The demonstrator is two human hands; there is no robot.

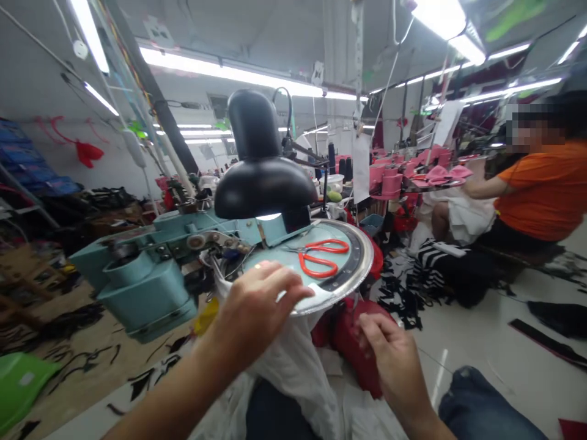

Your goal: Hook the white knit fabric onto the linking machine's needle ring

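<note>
At the near edge of a round, toothed dial [362, 273] on a pale blue linking machine [144, 293], my left hand [257, 302] pinches white knit fabric [293, 360]. The fabric hangs from the rim down over my lap. My right hand [394, 360] is closed in a pinch, lower and to the right of the dial, in front of a red rounded part [348, 342]. Whatever its fingertips hold is too small to make out. Orange-handled scissors [321, 260] lie on top of the dial, just beyond my left hand.
A black lamp [266, 183] hangs low over the dial. To the right, a person in an orange shirt [545, 195] sits near pink machines [389, 177]. Dark fabric scraps [403, 287] cover parts of the floor. A green plastic container [22, 385] stands at lower left.
</note>
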